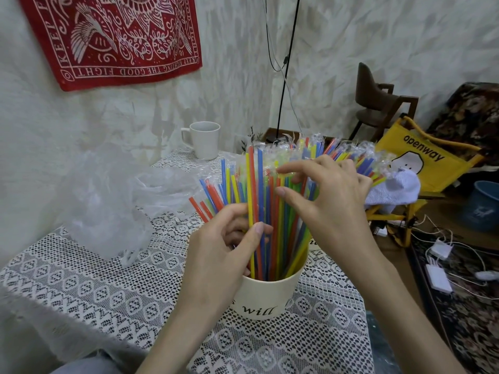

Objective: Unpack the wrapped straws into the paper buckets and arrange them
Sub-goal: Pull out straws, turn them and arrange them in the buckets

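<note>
A cream paper bucket point(266, 300) with dark lettering stands on the lace-covered table point(94, 287). It is full of red, blue, yellow and green straws point(256, 190) in clear wrappers, which fan out upward. My left hand point(229, 247) curls around the lower part of the bundle, thumb across several straws. My right hand point(324, 201) is spread over the right side of the fan, fingers slightly bent and touching the straws. A second bucket point(314, 242) is mostly hidden behind my right wrist.
An empty clear plastic bag point(108, 206) lies crumpled on the table's left. A white mug point(204, 140) stands at the far edge by the wall. To the right are a yellow folding chair point(421, 160), a blue bin point(484, 205) and chargers with cables on the floor.
</note>
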